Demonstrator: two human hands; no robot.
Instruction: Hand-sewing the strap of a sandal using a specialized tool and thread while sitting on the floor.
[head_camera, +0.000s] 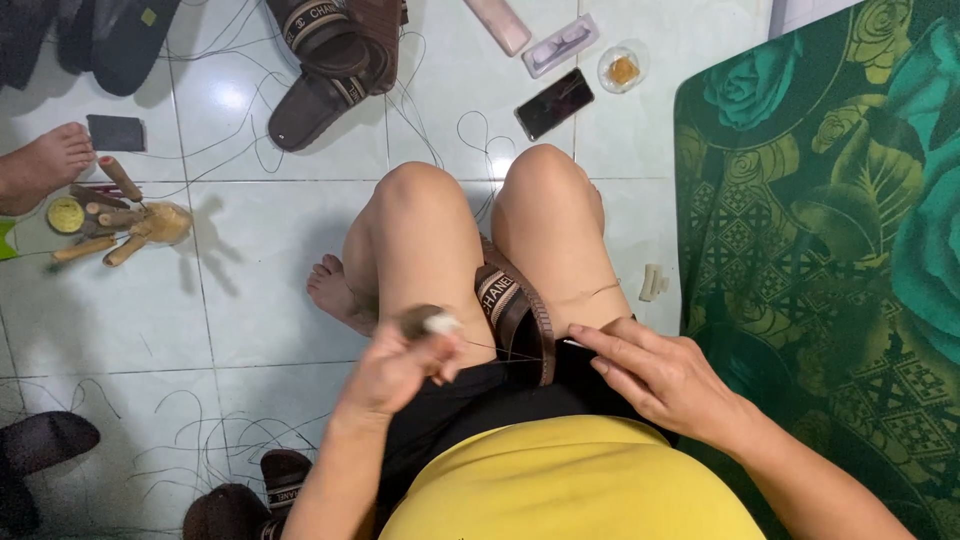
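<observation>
The sandal (512, 322) lies wedged between my thighs, just below the knees, its long axis running from upper left to lower right, with a brown striped strap across its top. My right hand (655, 375) sits directly to the sandal's right, touching its lower edge, fingers pinched narrowly on what looks like a needle or the strap's rim; I cannot tell which. My left hand (400, 365) is to the sandal's left, a little apart, closed around a round-headed wooden tool (425, 322). A thin thread (500, 352) runs from that tool across to the sandal, so the left hand lines up with the sandal's short axis. The right hand is the nearer one.

Further from the sandal, up past my knees, lies a pair of matching brown sandals (325, 60), a dark phone (553, 102), a clear flat case (560, 45) and a small round dish (622, 68) with something yellow in it. To the sandal's far left rests a cluster of wooden handles (115, 220) beside another person's foot (40, 165). On the sandal's right spreads a green patterned mat (830, 250).
</observation>
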